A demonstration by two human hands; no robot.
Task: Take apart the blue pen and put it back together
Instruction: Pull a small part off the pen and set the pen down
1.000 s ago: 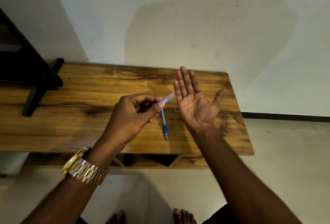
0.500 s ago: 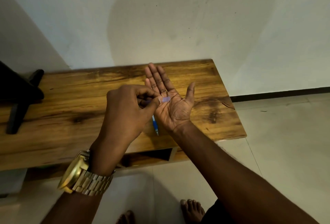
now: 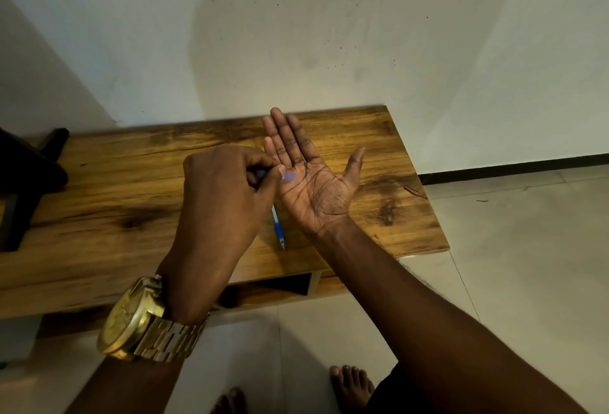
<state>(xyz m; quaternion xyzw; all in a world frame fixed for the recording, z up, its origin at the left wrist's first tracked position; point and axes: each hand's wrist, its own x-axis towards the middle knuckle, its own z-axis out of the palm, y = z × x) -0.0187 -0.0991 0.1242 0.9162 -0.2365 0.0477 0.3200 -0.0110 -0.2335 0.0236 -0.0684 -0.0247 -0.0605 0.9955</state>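
My left hand is closed around a pale blue translucent pen barrel, whose open end pokes out past my thumb and rests against the palm of my right hand. My right hand is held flat, palm up, fingers together and thumb spread, above the wooden table. On the table between my wrists lies the pen's front part, white with a blue grip and its tip pointing toward me; its upper end is hidden behind my left hand.
A dark stool or stand leg sits on the table's far left. The table's right edge drops to a tiled floor. A white wall stands right behind the table. My bare feet are below.
My left hand carried the pen barrel rightward until its end touched my open right palm. The view also shifted, so the table now sits lower and further left.
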